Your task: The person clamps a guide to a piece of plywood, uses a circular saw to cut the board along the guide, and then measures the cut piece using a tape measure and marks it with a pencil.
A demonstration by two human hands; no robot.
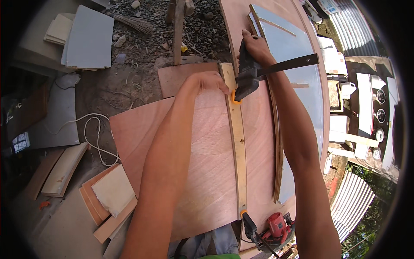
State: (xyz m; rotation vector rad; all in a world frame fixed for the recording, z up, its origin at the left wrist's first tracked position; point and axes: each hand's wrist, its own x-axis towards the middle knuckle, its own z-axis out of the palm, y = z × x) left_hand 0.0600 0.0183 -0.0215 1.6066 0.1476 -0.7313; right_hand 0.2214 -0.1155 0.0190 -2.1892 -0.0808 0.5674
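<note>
A long wooden strip (237, 142) lies lengthwise over a reddish plywood sheet (207, 172). My left hand (208, 81) is at the strip's far end, its bent fingers against the strip's left edge; some of the fingertips are hidden. Gripped in my right hand (257, 48) is a black bar clamp (247, 73), its bar pointing out to the right. The clamp's orange pad (235, 97) rests at the strip, close to my left fingers. At the near end, a second bar clamp (250, 224) with an orange pad sits on the strip.
Light blue panels (297, 60) lie stacked along the right. A red circular saw (278, 228) stands near my body. Board offcuts (114, 190) and a white cord (97, 134) are on the left. Gravel (151, 26) and a wooden post (178, 34) are beyond the sheet.
</note>
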